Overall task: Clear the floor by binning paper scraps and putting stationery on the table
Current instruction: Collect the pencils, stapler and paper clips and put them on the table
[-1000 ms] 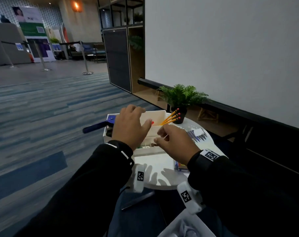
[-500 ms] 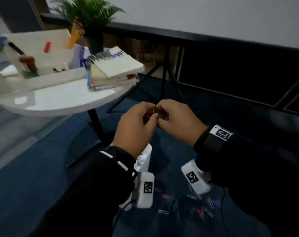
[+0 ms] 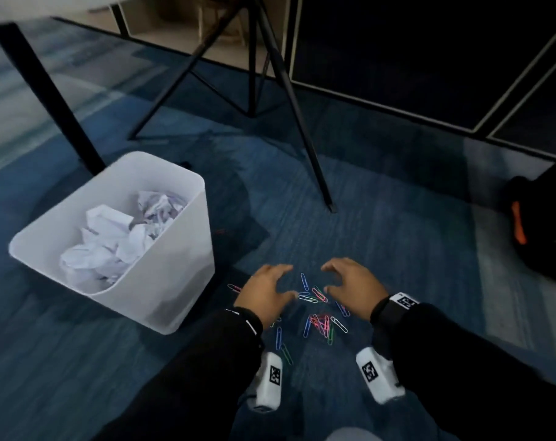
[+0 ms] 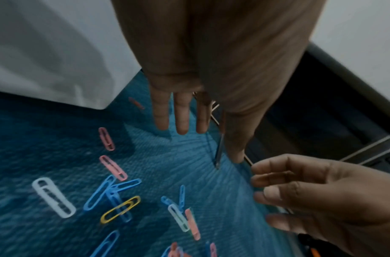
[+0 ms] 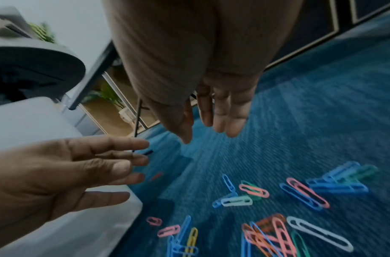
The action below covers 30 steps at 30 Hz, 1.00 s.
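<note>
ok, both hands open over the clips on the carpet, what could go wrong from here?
1. The paper clips lie loose and spread wide; a scoop by the left hand and right hand would likely miss strays, like the pink one left of the left hand.
2. The bin stands close beside the left hand; a sweep could bump it or push clips under it.
3. Thin clips on carpet may slip from the fingers.

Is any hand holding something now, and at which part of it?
Nothing is held: left hand and right hand hover open above the paper clips.
</note>
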### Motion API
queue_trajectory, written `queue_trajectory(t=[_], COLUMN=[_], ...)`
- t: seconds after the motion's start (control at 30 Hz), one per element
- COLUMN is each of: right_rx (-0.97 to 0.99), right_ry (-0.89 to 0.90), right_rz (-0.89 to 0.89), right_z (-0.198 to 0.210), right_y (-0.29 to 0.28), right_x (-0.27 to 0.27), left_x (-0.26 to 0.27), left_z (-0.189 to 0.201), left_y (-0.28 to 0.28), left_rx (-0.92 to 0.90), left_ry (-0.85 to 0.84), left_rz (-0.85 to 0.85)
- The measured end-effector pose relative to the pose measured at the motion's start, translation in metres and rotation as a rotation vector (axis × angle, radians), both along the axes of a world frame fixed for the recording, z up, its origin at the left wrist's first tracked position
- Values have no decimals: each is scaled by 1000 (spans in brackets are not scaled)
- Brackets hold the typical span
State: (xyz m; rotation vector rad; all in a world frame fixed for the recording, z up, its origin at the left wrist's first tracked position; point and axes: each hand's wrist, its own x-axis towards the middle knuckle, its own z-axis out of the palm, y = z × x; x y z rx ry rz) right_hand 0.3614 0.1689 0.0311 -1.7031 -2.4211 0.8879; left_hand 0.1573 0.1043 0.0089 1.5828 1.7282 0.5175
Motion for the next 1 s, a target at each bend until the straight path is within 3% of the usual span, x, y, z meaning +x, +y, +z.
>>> queue_trajectory(t=[0.23, 0.37, 0.5, 0.7, 0.87, 1.0], right_rx=[-117, -115, -141, -211, -120, -124], right_ry=[-89, -162, -311, -419, -360, -203], right_rz=[-27, -102, -237, -338, -255, -49], right_z=[-79, -111, -131, -139, -139, -146], right_y=[0, 2, 7, 11, -14, -31], right_x=[13, 27, 47, 49, 0, -36], left_x=[7, -1, 6, 22, 16, 6], left_z=[-66, -96, -108, -110, -115, -117], left_y=[-7, -12, -18, -17, -19, -23], left_rx=[-187, -306, -414, -482, -451, -375], left_ry=[92, 234, 440, 506, 503, 518], left_rz=[-20, -15, -146, -226, -191, -175])
